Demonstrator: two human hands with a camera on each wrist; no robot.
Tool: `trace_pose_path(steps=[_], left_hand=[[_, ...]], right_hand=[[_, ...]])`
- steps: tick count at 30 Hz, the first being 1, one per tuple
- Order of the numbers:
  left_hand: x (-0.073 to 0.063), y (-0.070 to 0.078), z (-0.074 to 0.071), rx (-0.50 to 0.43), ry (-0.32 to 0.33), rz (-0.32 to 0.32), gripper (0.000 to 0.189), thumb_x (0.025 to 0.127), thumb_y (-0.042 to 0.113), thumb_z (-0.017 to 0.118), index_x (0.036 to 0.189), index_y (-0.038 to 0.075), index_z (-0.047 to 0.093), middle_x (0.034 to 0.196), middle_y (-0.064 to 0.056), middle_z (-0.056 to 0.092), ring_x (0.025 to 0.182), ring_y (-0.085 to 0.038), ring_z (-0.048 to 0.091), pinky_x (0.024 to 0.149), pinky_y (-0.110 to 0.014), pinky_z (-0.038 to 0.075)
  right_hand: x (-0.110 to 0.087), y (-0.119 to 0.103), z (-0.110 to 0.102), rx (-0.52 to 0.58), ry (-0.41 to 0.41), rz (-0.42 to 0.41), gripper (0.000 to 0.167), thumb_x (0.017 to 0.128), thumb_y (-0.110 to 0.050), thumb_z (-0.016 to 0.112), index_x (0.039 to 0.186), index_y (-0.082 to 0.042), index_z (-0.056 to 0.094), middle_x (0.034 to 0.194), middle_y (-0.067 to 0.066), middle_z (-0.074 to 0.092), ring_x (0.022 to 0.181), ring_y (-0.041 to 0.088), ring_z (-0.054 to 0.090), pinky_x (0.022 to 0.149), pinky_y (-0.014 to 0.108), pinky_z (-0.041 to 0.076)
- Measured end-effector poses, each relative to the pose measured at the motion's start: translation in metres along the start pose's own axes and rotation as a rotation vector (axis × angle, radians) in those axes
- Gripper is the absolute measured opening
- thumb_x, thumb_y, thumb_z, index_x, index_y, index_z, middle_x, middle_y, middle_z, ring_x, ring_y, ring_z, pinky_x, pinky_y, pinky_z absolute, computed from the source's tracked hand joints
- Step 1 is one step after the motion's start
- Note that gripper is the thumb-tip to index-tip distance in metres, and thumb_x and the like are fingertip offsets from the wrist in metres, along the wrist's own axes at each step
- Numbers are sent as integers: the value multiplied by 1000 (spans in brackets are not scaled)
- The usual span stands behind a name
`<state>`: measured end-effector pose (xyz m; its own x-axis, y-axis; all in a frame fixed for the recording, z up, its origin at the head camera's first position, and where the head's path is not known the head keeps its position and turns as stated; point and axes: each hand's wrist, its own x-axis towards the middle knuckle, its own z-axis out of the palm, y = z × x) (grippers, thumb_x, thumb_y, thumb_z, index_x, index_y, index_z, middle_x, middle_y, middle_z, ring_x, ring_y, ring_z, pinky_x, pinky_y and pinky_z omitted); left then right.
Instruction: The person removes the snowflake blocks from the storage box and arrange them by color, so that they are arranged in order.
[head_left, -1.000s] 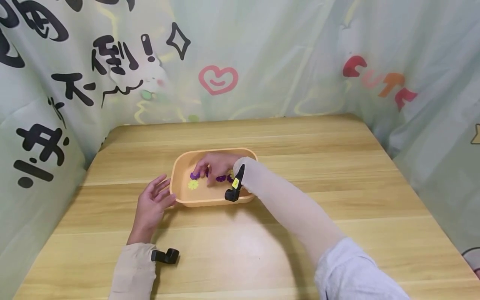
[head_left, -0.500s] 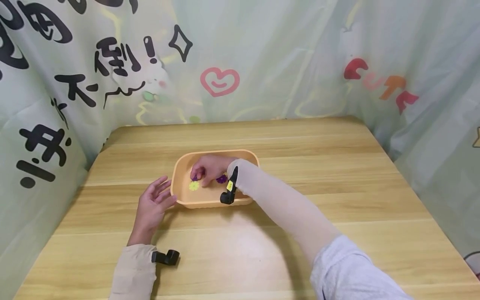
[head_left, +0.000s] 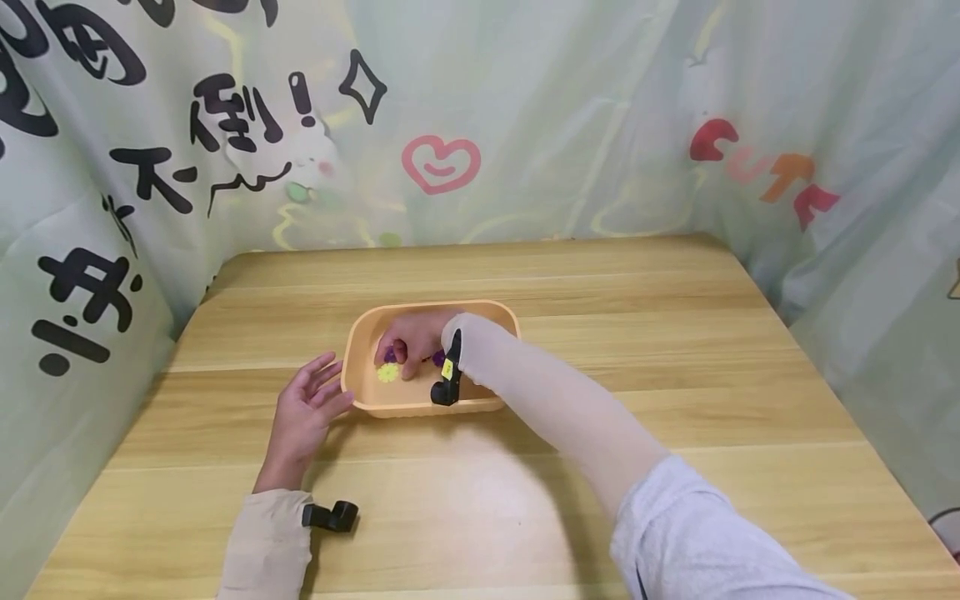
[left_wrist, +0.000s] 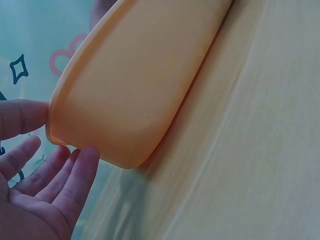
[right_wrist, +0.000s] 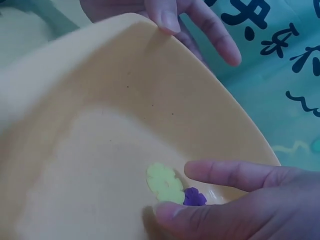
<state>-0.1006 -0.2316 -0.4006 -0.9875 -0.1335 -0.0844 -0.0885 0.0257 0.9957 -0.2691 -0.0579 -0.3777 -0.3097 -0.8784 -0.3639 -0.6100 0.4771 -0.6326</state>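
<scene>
Head view: tray (head_left: 420, 408), yellow flower (head_left: 387, 373) inside.
My left hand (head_left: 302, 412), loose, touched the tray; my right hand (head_left: 417, 335), finger and thumb parted, flanked a purple flower (right_wrist: 195, 196).

Support surface: one table (head_left: 637, 333), light wood-grain finish, grain running left to right. In the head view, the rear edge crosses slightly above mid-height; both rear corners are rounded. The side edges diverge toward the lower left and lower right; the near edge lies outside the frame. A bright reflection appears at lower centre, flanked by soft shadows.

Item on surface: one orange tray (head_left: 408, 410), rounded-rectangular, base down, long sides left to right, located slightly left of frame centre. In the left wrist view, its lower edge meets the tabletop along a dark line.
</scene>
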Motion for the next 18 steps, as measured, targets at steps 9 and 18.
trace_pose_path(steps=[9, 18], left_hand=[[0, 1, 1, 15, -4, 6, 69, 86, -15, 61, 147, -2, 31, 142, -21, 42, 122, -35, 48, 84, -24, 58], [1, 0, 0, 13, -6, 11, 69, 86, -15, 61, 147, -2, 31, 142, -22, 42, 123, -36, 46, 84, -23, 58]], right_hand=[[5, 5, 0, -3, -23, -6, 42, 83, -4, 76, 123, -8, 66, 77, -2, 56, 71, 7, 50, 62, 15, 45], [8, 9, 1, -13, -5, -57, 37, 79, -3, 79, 113, -5, 68, 75, -2, 55, 71, 6, 50, 63, 14, 44]])
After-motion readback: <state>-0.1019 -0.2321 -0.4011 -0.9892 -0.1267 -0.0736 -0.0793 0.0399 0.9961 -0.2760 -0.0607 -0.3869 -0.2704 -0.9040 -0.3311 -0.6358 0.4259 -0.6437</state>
